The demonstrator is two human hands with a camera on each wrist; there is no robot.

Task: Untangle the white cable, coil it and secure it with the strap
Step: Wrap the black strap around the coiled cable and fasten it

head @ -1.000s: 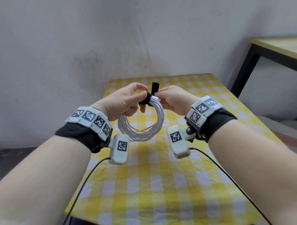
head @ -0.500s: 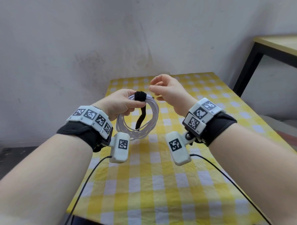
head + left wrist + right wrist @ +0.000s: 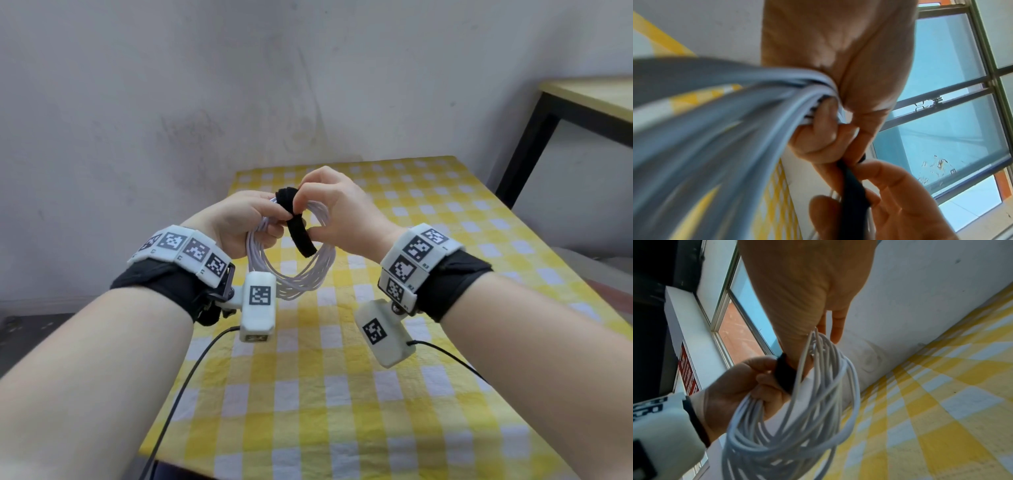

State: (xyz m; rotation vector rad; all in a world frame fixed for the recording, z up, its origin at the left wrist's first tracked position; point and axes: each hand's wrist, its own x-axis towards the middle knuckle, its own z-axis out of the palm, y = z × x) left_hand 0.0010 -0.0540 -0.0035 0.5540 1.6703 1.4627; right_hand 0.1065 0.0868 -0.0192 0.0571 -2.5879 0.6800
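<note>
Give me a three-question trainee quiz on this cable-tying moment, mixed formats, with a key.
1. True or false: the cable is lying on the table.
2. Which hand grips the coil at its top? A) left hand B) right hand C) neither
3. Fill in: the strap's loose end hangs ____ the coil's opening.

Key
1. False; it is held in the air above the checked cloth.
2. A; the right hand pinches the strap instead.
3. across; the rest is wrapped over the top of the coil.
</note>
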